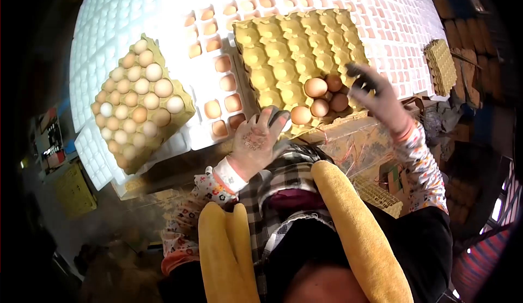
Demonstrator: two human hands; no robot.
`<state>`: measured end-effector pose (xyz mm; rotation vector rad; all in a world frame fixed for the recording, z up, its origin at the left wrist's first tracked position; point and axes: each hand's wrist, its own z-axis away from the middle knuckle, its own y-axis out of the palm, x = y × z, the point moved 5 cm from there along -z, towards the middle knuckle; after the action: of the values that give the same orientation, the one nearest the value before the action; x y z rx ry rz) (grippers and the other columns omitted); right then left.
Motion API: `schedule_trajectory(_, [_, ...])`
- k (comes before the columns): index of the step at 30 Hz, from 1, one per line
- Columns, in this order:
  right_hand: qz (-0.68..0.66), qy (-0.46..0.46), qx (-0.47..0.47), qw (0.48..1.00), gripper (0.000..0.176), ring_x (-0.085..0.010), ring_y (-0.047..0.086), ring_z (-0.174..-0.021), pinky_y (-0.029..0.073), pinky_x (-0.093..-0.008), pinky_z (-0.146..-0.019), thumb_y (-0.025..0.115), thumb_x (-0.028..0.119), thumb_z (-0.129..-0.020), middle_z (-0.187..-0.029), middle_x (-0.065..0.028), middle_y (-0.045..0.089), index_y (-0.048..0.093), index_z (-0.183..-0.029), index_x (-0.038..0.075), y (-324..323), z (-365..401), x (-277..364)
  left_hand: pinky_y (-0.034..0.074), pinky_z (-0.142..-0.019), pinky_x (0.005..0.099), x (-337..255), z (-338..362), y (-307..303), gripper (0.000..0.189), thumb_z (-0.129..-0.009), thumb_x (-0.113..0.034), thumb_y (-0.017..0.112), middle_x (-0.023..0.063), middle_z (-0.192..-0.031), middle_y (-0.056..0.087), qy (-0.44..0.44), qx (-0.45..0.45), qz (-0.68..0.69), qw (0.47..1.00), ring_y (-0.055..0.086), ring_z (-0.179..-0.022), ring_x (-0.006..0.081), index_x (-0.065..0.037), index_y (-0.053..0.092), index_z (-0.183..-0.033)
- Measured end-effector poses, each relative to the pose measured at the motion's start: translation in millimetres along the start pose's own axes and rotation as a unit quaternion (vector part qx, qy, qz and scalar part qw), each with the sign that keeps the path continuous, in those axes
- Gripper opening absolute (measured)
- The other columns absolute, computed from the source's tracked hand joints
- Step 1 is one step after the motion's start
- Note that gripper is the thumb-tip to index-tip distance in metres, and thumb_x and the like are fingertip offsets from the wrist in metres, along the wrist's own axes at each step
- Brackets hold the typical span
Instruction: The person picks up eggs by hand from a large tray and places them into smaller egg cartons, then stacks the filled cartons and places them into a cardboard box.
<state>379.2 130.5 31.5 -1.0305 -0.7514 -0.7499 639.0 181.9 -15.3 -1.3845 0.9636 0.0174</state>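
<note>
A yellow pulp egg tray (pixel 289 44) lies on white foam trays, with several brown eggs (pixel 316 87) bunched at its near right corner. My left hand (pixel 255 142), in a worn glove with grey fingertips, is at the tray's near left corner. Its fingers look extended and apart, beside a whitish egg (pixel 286 125) that they partly hide. Over the right edge, my right hand (pixel 377 95) hovers near the bunched eggs, its dark-tipped fingers spread and no egg visible in them.
At left a pulp tray (pixel 188 104) full of brown and pale eggs sits at an angle. White foam trays (pixel 109 25), some pockets holding eggs, cover the table. A stack of pulp trays (pixel 440 66) stands at the right edge. Yellow padded tubes (pixel 359 227) hang before my body.
</note>
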Motion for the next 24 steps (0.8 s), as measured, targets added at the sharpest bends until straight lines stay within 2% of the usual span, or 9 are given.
schedule_trajectory(2, [0.406,-0.114,0.044,0.906,0.059,-0.0275,0.056,-0.112,0.050,-0.0397,-0.087,0.074,0.016,-0.078,-0.131,-0.0188,0.048,0.050,-0.132,0.012,25.9,18.5,-18.2,0.049,-0.073,0.0347,-5.1,-1.1,10.4,0.051,-0.080,-0.033,0.069,0.0132,-0.109,0.053,-0.010,-0.016,-0.026,0.999,0.059,-0.093,0.0265,-0.012,0.053,-0.123])
schedule_trajectory(9, [0.202,-0.248,-0.049,0.946,0.052,-0.0337,0.063,-0.093,0.052,-0.0366,-0.080,0.076,0.018,-0.074,-0.114,-0.0183,0.057,0.053,-0.120,0.010,8.4,18.8,-57.2,0.053,-0.064,0.0284,15.9,-53.0,1.7,0.036,-0.090,-0.024,0.057,0.0110,-0.105,0.057,-0.271,-0.121,0.601,0.742,0.061,-0.083,0.0205,0.003,0.054,-0.114])
schedule_trajectory(11, [-0.128,-0.107,0.005,0.986,0.045,-0.0254,0.063,-0.087,0.053,-0.0321,-0.079,0.073,0.019,-0.077,-0.100,-0.0129,0.063,0.055,-0.116,0.007,-15.1,9.6,-62.6,0.051,-0.066,0.0303,-9.7,-92.5,8.7,0.036,-0.089,-0.028,0.060,0.0097,-0.092,0.060,-0.182,-0.024,0.173,0.968,0.061,-0.080,0.0204,0.004,0.061,-0.105])
schedule_trajectory(14, [-0.535,0.061,-0.014,0.843,0.030,-0.0172,0.061,-0.074,0.053,-0.0276,-0.069,0.058,0.008,-0.085,-0.094,-0.0092,0.062,0.055,-0.114,0.003,-31.5,-11.4,-71.7,0.051,-0.063,0.0278,-33.5,-120.0,21.7,0.033,-0.087,-0.025,0.064,0.0075,-0.078,0.062,-0.045,0.027,-0.147,0.988,0.061,-0.069,0.0179,0.003,0.063,-0.106])
schedule_trajectory(16, [-0.263,-0.304,-0.063,0.914,0.027,-0.0175,0.062,-0.076,0.053,-0.0283,-0.069,0.054,0.006,-0.089,-0.092,-0.0102,0.063,0.056,-0.115,0.000,-41.4,-21.8,-70.4,0.051,-0.062,0.0260,-25.4,-117.3,19.3,0.032,-0.087,-0.021,0.065,0.0065,-0.076,0.063,-0.116,0.024,-0.004,0.993,0.060,-0.065,0.0163,0.002,0.063,-0.108])
schedule_trajectory(17, [-0.072,-0.348,0.045,0.934,0.034,-0.0162,0.061,-0.083,0.052,-0.0256,-0.071,0.056,0.009,-0.088,-0.100,-0.0135,0.061,0.052,-0.121,0.000,-45.6,-25.9,-48.3,0.050,-0.061,0.0253,-7.3,-102.9,14.3,0.031,-0.087,-0.020,0.064,0.0060,-0.077,0.063,-0.206,-0.006,0.166,0.964,0.060,-0.064,0.0156,0.002,0.063,-0.109])
schedule_trajectory(18, [-0.248,0.020,0.192,0.949,0.043,-0.0174,0.060,-0.095,0.053,-0.0298,-0.078,0.058,0.012,-0.085,-0.113,-0.0141,0.057,0.050,-0.126,0.004,-29.7,-36.6,-60.9,0.050,-0.060,0.0246,8.0,-88.4,12.8,0.030,-0.087,-0.018,0.064,0.0056,-0.078,0.064,-0.288,-0.038,0.328,0.899,0.059,-0.064,0.0148,0.002,0.063,-0.110])
schedule_trajectory(20, [0.229,-0.203,0.089,0.948,0.050,-0.0220,0.060,-0.102,0.051,-0.0359,-0.084,0.061,0.015,-0.081,-0.123,-0.0143,0.054,0.049,-0.129,0.007,-3.9,-26.8,-33.8,0.049,-0.056,0.0248,18.3,-62.9,3.3,0.030,-0.088,-0.015,0.062,0.0055,-0.080,0.064,-0.308,-0.160,0.391,0.852,0.057,-0.060,0.0134,0.002,0.063,-0.112])
schedule_trajectory(24, [0.146,-0.208,0.134,0.958,0.052,-0.0251,0.064,-0.089,0.051,-0.0359,-0.082,0.065,0.021,-0.080,-0.107,-0.0138,0.063,0.050,-0.128,0.004,-2.5,-45.2,-38.1,0.051,-0.065,0.0326,-46.3,-62.5,3.9,0.033,-0.080,-0.019,0.071,0.0132,-0.086,0.063,-0.104,0.033,-0.065,0.992,0.062,-0.077,0.0231,-0.004,0.064,-0.108])
